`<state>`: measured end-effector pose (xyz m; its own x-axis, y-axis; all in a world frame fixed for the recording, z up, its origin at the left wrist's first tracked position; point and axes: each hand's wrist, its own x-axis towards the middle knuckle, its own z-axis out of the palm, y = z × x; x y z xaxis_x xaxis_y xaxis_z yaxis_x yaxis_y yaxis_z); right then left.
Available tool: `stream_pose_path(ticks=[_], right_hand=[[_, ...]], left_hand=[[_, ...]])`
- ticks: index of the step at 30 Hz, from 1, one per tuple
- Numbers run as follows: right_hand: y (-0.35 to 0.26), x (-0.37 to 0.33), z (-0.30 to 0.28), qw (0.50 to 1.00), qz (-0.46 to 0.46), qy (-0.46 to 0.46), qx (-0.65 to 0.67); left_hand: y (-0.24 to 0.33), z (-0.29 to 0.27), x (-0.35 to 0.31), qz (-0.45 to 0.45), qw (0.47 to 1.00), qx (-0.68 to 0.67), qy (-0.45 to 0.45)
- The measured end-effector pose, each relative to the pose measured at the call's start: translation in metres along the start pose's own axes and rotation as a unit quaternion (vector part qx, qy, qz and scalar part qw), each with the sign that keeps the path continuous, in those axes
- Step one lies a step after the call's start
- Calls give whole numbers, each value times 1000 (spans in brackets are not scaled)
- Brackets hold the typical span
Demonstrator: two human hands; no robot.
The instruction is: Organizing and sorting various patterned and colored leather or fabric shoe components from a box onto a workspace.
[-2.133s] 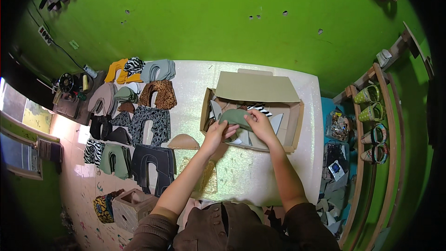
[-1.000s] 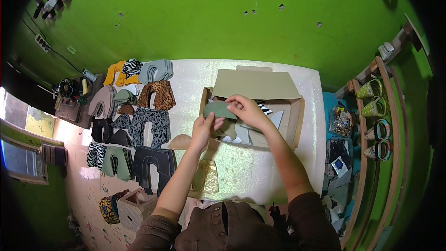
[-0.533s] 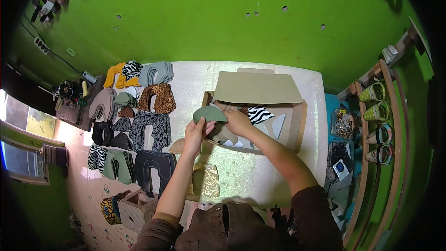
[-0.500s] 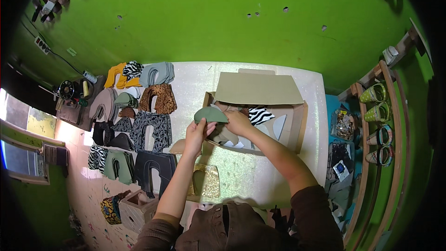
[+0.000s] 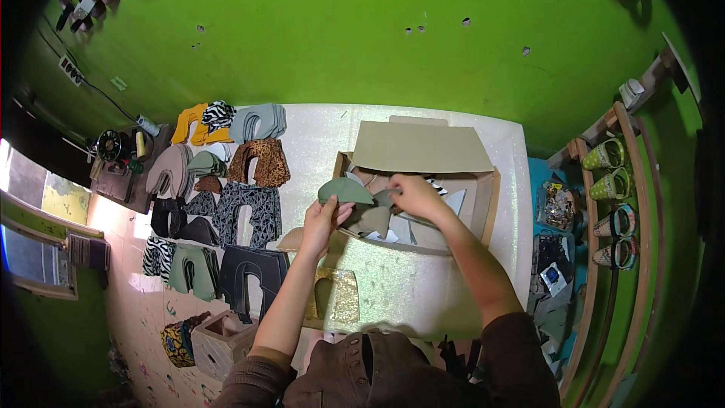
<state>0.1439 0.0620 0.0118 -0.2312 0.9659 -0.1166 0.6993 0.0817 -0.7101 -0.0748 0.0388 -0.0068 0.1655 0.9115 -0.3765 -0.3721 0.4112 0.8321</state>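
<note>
My left hand [image 5: 325,219] pinches a green half-round cut piece [image 5: 345,190], perhaps leather or fabric, over the near left corner of an open cardboard box [image 5: 489,204]. My right hand [image 5: 415,196], above the box, has its fingers closed on a darker grey-green piece [image 5: 384,198], partly covered by the hand. Inside the box lie several loose pieces, among them a taupe one [image 5: 373,221] and a pale grey one [image 5: 455,201]. My right hand mostly covers a zebra-striped one there.
Stacks of U-shaped cut pieces line the table's left side, including leopard-print [image 5: 260,162], patterned grey [image 5: 245,211] and black [image 5: 245,272] ones. A glittery gold piece [image 5: 343,295] lies near the front edge. A wooden rack [image 5: 589,257] with sandals [image 5: 608,185] stands at right.
My right hand has lifted and shifted slightly right from among the box's pieces, bringing the grey-green piece into view. My left hand keeps the green piece in nearly the same place.
</note>
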Motion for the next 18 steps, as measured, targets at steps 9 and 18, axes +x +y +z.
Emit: stream_pose_path(ticks=[9,18], right_hand=[[0,-52,-12,853,113,120,494],[-43,-61,53,829,121,112,534]], left_hand=[[-2,8,-10,-21,999,-21,-24],[-11,10,-39,-6,993,-44,-112]])
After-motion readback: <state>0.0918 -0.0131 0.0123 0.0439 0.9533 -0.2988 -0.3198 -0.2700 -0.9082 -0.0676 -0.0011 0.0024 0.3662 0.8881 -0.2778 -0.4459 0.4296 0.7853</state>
